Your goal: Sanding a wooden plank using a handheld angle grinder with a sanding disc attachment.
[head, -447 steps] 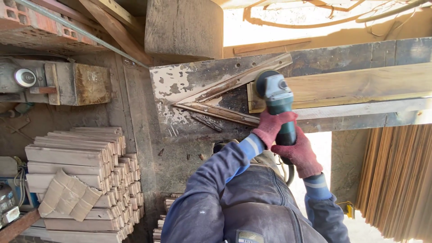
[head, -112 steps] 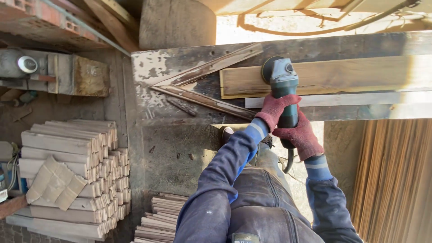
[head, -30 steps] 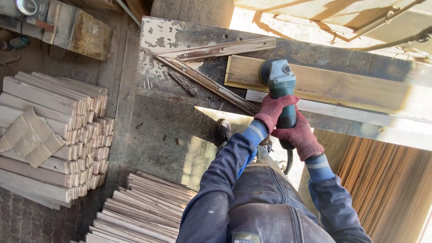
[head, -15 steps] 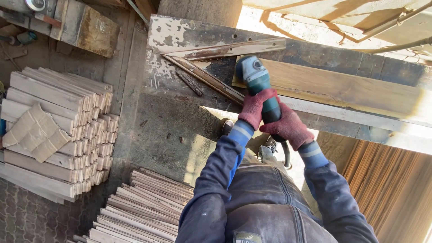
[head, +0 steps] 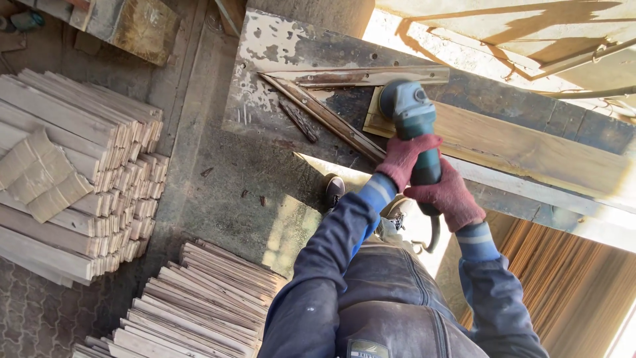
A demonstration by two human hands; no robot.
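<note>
red gloves (head: 450, 195), teal grinder (head: 414, 126), tan plank (head: 530, 149)

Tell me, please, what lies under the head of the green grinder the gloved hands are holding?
The end of a pale wooden plank on the worn bench lies under the grinder. The disc itself and the spot it touches are covered by the grinder's head.

Stacked pale wooden slats (head: 79, 179) fill the left side, folded cardboard (head: 40, 176) lying on top; a second pile of thin strips (head: 199, 298) fans across the floor below; two worn metal angle bars (head: 331, 99) form a V on the paint-flaked workbench (head: 265, 46); bundled reddish rods (head: 570, 292) stand right.
</note>
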